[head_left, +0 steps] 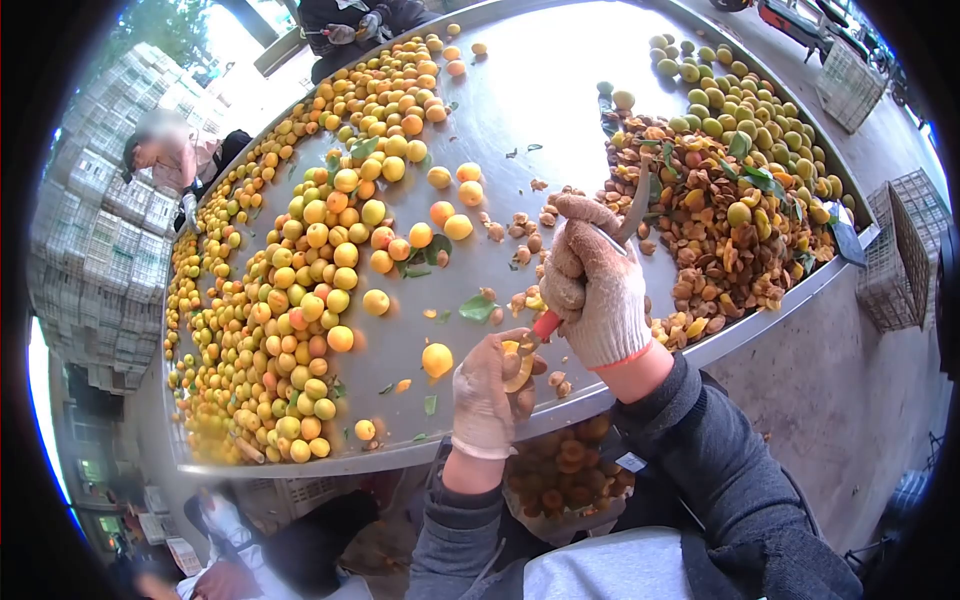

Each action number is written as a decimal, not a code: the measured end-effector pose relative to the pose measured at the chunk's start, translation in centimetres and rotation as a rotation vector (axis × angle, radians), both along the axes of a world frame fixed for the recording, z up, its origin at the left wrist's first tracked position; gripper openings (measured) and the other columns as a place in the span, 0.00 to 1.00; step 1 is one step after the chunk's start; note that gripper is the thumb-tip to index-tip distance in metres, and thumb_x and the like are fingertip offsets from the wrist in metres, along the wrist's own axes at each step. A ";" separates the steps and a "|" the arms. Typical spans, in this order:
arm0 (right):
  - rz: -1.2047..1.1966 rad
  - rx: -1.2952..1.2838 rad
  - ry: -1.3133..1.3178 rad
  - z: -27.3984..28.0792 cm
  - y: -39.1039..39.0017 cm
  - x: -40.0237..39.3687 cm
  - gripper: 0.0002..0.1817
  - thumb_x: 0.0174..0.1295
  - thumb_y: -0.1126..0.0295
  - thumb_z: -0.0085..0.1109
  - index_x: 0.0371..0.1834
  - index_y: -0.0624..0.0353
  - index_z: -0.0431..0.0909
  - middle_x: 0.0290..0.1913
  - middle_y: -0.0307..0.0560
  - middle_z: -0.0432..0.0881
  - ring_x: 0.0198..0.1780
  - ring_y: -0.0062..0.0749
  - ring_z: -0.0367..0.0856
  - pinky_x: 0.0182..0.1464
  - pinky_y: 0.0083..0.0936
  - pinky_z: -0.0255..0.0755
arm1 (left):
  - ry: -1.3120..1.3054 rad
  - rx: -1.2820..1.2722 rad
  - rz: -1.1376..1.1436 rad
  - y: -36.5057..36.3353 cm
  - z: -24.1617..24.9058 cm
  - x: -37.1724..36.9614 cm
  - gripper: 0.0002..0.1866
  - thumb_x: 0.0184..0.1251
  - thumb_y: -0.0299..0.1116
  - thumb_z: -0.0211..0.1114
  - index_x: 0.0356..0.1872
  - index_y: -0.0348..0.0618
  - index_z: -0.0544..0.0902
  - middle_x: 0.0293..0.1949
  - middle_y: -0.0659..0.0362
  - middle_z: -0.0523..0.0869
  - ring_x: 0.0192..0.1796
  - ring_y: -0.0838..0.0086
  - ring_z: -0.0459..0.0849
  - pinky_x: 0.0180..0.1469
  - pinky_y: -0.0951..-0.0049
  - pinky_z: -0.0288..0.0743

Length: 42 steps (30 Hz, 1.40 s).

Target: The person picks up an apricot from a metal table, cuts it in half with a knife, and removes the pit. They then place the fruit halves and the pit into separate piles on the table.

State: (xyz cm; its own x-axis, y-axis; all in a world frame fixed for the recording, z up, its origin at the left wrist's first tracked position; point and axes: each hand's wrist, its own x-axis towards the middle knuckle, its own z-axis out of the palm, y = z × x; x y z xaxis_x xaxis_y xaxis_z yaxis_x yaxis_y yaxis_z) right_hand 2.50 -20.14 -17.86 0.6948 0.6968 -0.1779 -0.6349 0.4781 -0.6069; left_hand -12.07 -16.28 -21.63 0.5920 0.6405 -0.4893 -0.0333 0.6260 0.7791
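My right hand [595, 285], in a soiled white knit glove, is closed around a pitting tool. A curved metal blade [636, 208] sticks out above the fist, and a red handle part [547, 324] with a metal tip shows below it. That tip is at an apricot [519, 372], which looks cut open. My left hand [484, 398], also gloved, grips this apricot near the table's front edge; part of the fruit is hidden by the fingers. Just below, a container of apricot halves [572, 462] sits by my lap. One whole apricot [437, 360] lies left of my left hand.
Whole apricots [300, 290] cover the left of the metal table [540, 90]. Pits and brown scraps [715, 220] are heaped at right, beside greener fruit [740, 100]. Crates [893, 260] stand off the right edge. Other people [170, 160] are at the far left, back and lower left.
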 end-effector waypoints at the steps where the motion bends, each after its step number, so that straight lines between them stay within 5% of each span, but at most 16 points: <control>1: 0.014 0.047 0.062 -0.5 0.2 0.2 0.11 0.71 0.72 0.46 0.53 0.56 0.75 0.22 0.33 0.64 0.14 0.15 0.56 0.14 0.14 0.51 | -0.033 0.001 0.007 -0.1 0.0 -0.1 0.21 0.76 0.46 0.52 0.51 0.37 0.79 0.29 0.56 0.83 0.23 0.80 0.77 0.21 0.85 0.65; 5: 0.147 0.111 0.320 -1.8 1.2 0.0 0.13 0.72 0.71 0.44 0.56 0.55 0.72 0.23 0.33 0.63 0.15 0.14 0.57 0.14 0.13 0.52 | -0.241 -0.157 -0.149 0.5 -0.8 -1.1 0.21 0.75 0.46 0.54 0.54 0.38 0.78 0.34 0.55 0.84 0.29 0.78 0.80 0.23 0.85 0.66; 7: 0.137 0.080 0.298 -1.3 1.2 0.2 0.13 0.72 0.71 0.43 0.56 0.55 0.72 0.22 0.32 0.63 0.15 0.13 0.58 0.14 0.12 0.52 | -0.164 -0.088 0.032 0.5 -0.4 -0.7 0.20 0.75 0.45 0.54 0.56 0.39 0.76 0.40 0.54 0.84 0.34 0.76 0.82 0.28 0.82 0.72; 11: 0.139 -0.039 -0.074 -0.8 0.2 0.9 0.12 0.68 0.70 0.53 0.53 0.56 0.74 0.24 0.33 0.68 0.16 0.14 0.63 0.16 0.14 0.55 | -0.313 0.011 0.186 1.9 -1.7 -1.3 0.20 0.76 0.44 0.53 0.58 0.40 0.75 0.47 0.54 0.82 0.38 0.74 0.83 0.37 0.78 0.79; 13: 0.275 -0.294 -0.859 -0.5 -0.2 -0.5 0.12 0.62 0.69 0.62 0.48 0.56 0.79 0.26 0.34 0.74 0.21 0.18 0.72 0.23 0.16 0.67 | -0.414 0.004 0.180 2.3 -1.9 -1.6 0.20 0.75 0.42 0.54 0.60 0.39 0.74 0.52 0.53 0.80 0.47 0.70 0.82 0.49 0.70 0.80; 14: 0.332 -0.237 -0.931 -1.4 0.2 -1.4 0.13 0.57 0.69 0.68 0.44 0.57 0.82 0.29 0.40 0.80 0.29 0.28 0.82 0.34 0.23 0.76 | -0.413 0.005 0.182 2.4 -2.0 -1.7 0.20 0.75 0.42 0.54 0.60 0.39 0.74 0.52 0.53 0.80 0.47 0.70 0.82 0.49 0.70 0.80; 15: 0.333 -0.237 -0.930 -1.5 0.2 -1.9 0.13 0.57 0.69 0.68 0.44 0.57 0.82 0.29 0.40 0.80 0.29 0.28 0.82 0.34 0.23 0.76 | -0.408 -0.009 0.202 2.5 -2.0 -1.8 0.21 0.75 0.41 0.55 0.61 0.39 0.72 0.54 0.52 0.78 0.51 0.67 0.81 0.52 0.66 0.79; 17: 0.460 -0.418 -1.510 -1.2 0.1 -2.5 0.11 0.56 0.66 0.65 0.39 0.59 0.80 0.32 0.52 0.83 0.35 0.47 0.84 0.40 0.37 0.76 | -0.404 -0.026 0.224 2.7 -2.2 -1.9 0.21 0.75 0.41 0.55 0.61 0.39 0.71 0.57 0.51 0.77 0.56 0.64 0.79 0.56 0.62 0.77; 18: 0.446 -0.475 -1.588 -1.7 0.3 -2.5 0.13 0.55 0.64 0.65 0.38 0.59 0.80 0.34 0.56 0.83 0.38 0.53 0.82 0.41 0.41 0.76 | -0.359 0.023 0.208 2.8 -2.5 -2.0 0.22 0.73 0.42 0.56 0.61 0.39 0.72 0.56 0.52 0.78 0.56 0.63 0.79 0.56 0.62 0.77; 21: 0.414 -0.747 -1.552 -1.3 0.5 -1.7 0.13 0.53 0.70 0.68 0.42 0.56 0.82 0.33 0.50 0.83 0.36 0.45 0.84 0.40 0.33 0.78 | -0.361 0.020 0.220 2.9 -2.1 -2.5 0.22 0.73 0.41 0.56 0.61 0.39 0.71 0.56 0.52 0.77 0.57 0.62 0.79 0.58 0.63 0.76; 26: 0.403 -0.424 -1.604 -1.8 -0.2 -2.1 0.13 0.54 0.70 0.67 0.44 0.52 0.82 0.35 0.49 0.83 0.38 0.45 0.84 0.41 0.33 0.78 | -0.348 -0.004 0.189 3.3 -1.8 -2.9 0.24 0.72 0.44 0.56 0.62 0.39 0.72 0.55 0.55 0.79 0.55 0.66 0.79 0.55 0.68 0.76; 28: 0.436 -0.427 -1.721 -2.2 -0.3 -2.8 0.13 0.54 0.72 0.65 0.44 0.52 0.81 0.35 0.48 0.83 0.38 0.47 0.83 0.40 0.34 0.78 | 0.027 0.584 -0.062 3.7 -3.0 -3.3 0.24 0.72 0.44 0.55 0.61 0.39 0.72 0.56 0.54 0.79 0.55 0.66 0.80 0.55 0.67 0.77; 35: 0.238 -0.570 -1.538 -2.4 0.2 -1.6 0.05 0.59 0.73 0.61 0.38 0.57 0.79 0.31 0.50 0.82 0.34 0.49 0.82 0.36 0.36 0.76 | -0.207 0.334 0.118 3.3 -0.7 -3.7 0.23 0.70 0.43 0.61 0.59 0.39 0.74 0.52 0.55 0.81 0.52 0.67 0.81 0.52 0.69 0.78; 38: 0.190 -0.580 -1.277 -2.7 0.1 0.5 0.06 0.61 0.71 0.62 0.37 0.61 0.79 0.30 0.51 0.82 0.32 0.37 0.82 0.36 0.29 0.75 | -0.445 0.043 0.321 5.8 0.3 -6.6 0.19 0.64 0.34 0.68 0.53 0.35 0.79 0.52 0.51 0.81 0.50 0.63 0.83 0.50 0.66 0.82; 41: 0.204 -0.577 -1.199 -1.6 -0.6 1.0 0.09 0.61 0.67 0.64 0.39 0.61 0.80 0.31 0.51 0.82 0.32 0.35 0.82 0.37 0.28 0.75 | -0.196 0.188 0.422 6.7 0.4 -6.8 0.19 0.64 0.36 0.68 0.52 0.36 0.80 0.50 0.52 0.82 0.50 0.66 0.83 0.48 0.69 0.82; 42: 0.233 -0.589 -1.173 -1.4 -0.8 1.1 0.11 0.61 0.65 0.65 0.40 0.62 0.80 0.31 0.52 0.82 0.32 0.36 0.82 0.37 0.28 0.76 | 0.225 0.373 0.292 6.7 0.5 -5.6 0.19 0.62 0.35 0.69 0.51 0.37 0.81 0.49 0.52 0.82 0.49 0.67 0.83 0.48 0.69 0.82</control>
State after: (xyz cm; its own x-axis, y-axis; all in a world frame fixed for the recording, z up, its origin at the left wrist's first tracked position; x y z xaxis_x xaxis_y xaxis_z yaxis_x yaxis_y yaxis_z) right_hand 3.56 -20.90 -19.30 0.5187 0.8456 0.1261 0.3716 -0.0901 -0.9240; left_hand -17.67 -9.61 -21.14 0.2693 0.9181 -0.2908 0.0289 0.2941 0.9553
